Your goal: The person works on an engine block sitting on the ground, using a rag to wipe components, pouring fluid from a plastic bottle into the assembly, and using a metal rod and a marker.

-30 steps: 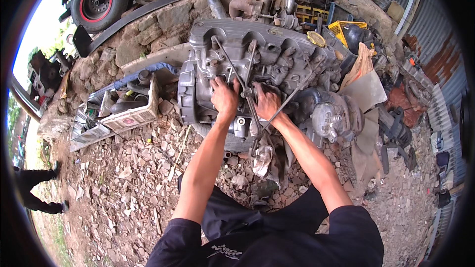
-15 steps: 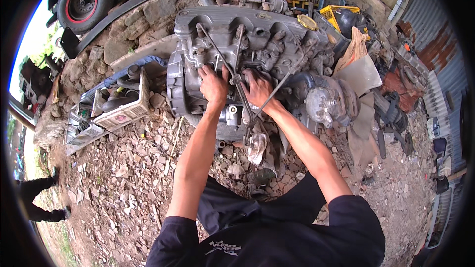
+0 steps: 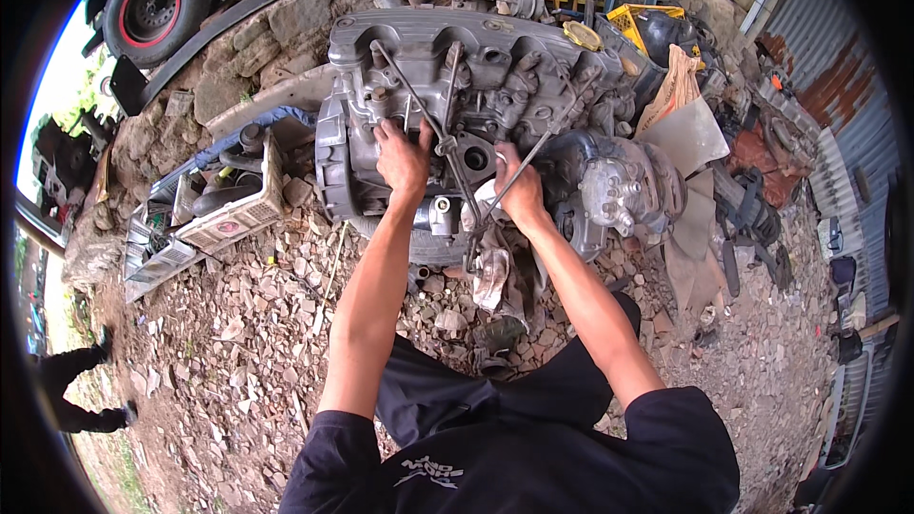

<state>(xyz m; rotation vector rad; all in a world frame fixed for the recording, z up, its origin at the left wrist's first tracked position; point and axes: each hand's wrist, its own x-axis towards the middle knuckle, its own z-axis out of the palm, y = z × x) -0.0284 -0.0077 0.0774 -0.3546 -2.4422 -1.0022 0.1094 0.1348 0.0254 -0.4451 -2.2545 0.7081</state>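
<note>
1. Grey engine point(image 3: 514, 86) is front and center, above the rubble ground point(image 3: 257, 371).
2. Left hand point(image 3: 404, 162) is up against it, fingers bent; can't tell if that grip's pinching anything.
3. Right hand point(image 3: 520, 192) is curled just beside a round opening point(image 3: 475, 159); can't tell what its grip's got, honestly.

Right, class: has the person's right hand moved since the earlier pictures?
Yes. Against the engine, the right hand has shifted right and lower in the picture, uncovering a round hole.
</note>
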